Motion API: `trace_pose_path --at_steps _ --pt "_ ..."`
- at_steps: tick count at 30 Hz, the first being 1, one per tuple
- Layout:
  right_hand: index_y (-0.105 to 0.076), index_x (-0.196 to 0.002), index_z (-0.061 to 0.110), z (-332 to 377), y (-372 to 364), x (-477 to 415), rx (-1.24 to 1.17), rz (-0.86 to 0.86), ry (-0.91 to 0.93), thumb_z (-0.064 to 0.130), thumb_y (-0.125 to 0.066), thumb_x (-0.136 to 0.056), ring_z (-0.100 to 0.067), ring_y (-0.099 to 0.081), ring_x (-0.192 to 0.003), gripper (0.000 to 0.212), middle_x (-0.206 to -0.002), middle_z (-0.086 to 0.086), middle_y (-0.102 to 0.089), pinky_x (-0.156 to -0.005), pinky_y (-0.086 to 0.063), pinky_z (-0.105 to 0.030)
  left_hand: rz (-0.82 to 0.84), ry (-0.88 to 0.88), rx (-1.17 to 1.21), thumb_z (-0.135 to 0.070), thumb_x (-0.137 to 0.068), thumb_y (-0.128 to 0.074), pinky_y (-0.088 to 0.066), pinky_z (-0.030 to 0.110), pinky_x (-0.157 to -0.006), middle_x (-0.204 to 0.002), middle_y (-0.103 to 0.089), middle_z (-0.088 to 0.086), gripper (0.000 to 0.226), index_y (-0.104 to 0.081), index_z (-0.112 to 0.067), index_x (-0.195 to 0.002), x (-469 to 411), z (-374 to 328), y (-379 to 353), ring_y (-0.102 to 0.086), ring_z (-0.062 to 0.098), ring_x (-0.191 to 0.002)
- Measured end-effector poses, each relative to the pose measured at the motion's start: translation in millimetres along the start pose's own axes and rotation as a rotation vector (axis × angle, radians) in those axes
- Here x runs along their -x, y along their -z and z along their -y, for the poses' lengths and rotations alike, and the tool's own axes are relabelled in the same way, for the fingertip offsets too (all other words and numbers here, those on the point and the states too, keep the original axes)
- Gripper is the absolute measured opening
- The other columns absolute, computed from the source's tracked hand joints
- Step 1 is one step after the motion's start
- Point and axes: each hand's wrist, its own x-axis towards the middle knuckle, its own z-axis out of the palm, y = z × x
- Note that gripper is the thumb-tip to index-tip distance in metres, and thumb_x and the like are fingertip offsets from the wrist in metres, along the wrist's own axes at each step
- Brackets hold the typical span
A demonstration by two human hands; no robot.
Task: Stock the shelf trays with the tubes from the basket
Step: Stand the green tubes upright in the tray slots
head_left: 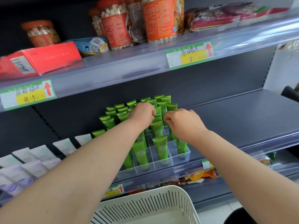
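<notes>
Several green tubes (159, 147) stand upright, caps down, in a clear divided tray (161, 164) on the middle shelf. My left hand (141, 113) reaches over the tray's middle rows with its fingers curled around the top of a green tube (157, 126). My right hand (181, 121) is just right of it, fingers pinched on the top of another green tube (172, 135) in the right column. A cream slotted basket (145, 206) sits below at the bottom edge; the part of its inside that shows holds no tubes.
White and lilac tubes (32, 160) fill the shelf to the left of the tray. The shelf right of the tray (234, 120) is bare. Jars and red boxes (43, 57) stand on the upper shelf. Snack packets (199, 175) lie on the shelf below.
</notes>
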Motion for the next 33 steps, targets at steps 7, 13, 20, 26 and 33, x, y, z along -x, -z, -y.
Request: trace_pose_path --at_steps 7,13,20,26,33 --pt "-0.063 -0.11 0.026 30 4 3 -0.04 0.0 0.097 0.026 -0.043 -0.097 -0.021 -0.055 -0.105 0.024 -0.107 0.004 -0.065 -0.082 -0.039 -0.035 -0.049 -0.004 0.071 -0.014 -0.089 -0.066 -0.047 0.032 -0.09 -0.114 -0.068 0.002 0.017 -0.074 -0.016 -0.104 17 24 26 -0.06 0.021 -0.108" --pt "-0.064 -0.109 0.024 67 -1 9 -0.053 0.149 0.258 0.044 -0.048 -0.095 -0.018 -0.049 -0.106 0.029 -0.102 0.006 -0.063 -0.085 -0.034 -0.037 -0.023 -0.004 0.096 -0.02 -0.089 -0.068 -0.049 0.034 -0.092 -0.111 -0.07 -0.001 0.015 -0.075 -0.016 -0.102 38 43 35 -0.062 0.018 -0.103" --pt "-0.062 -0.098 0.02 85 -11 10 0.08 0.264 0.289 0.033 -0.047 -0.097 -0.023 -0.05 -0.104 0.02 -0.083 0.003 -0.056 -0.088 -0.033 -0.041 0.007 -0.009 0.082 -0.024 -0.089 -0.069 -0.052 0.037 -0.09 -0.109 -0.07 -0.002 0.016 -0.074 -0.02 -0.103 52 56 34 -0.063 0.016 -0.1" --pt "-0.062 -0.101 0.025 78 -11 8 0.138 0.234 0.239 0.031 -0.047 -0.097 -0.021 -0.049 -0.104 0.017 -0.089 0.001 -0.063 -0.087 -0.032 -0.04 0.018 -0.016 0.092 -0.023 -0.089 -0.069 -0.051 0.034 -0.089 -0.108 -0.069 -0.003 0.016 -0.073 -0.02 -0.104 55 57 33 -0.062 0.015 -0.099" --pt "-0.064 -0.102 0.031 70 -7 7 0.029 0.25 0.197 0.046 -0.041 -0.096 -0.018 -0.052 -0.095 0.028 -0.091 0.007 -0.067 -0.082 -0.033 -0.038 0.136 -0.05 -0.032 -0.022 -0.088 -0.07 -0.046 0.029 -0.078 -0.109 -0.068 -0.003 0.02 -0.072 -0.02 -0.107 56 49 29 -0.061 0.017 -0.1"
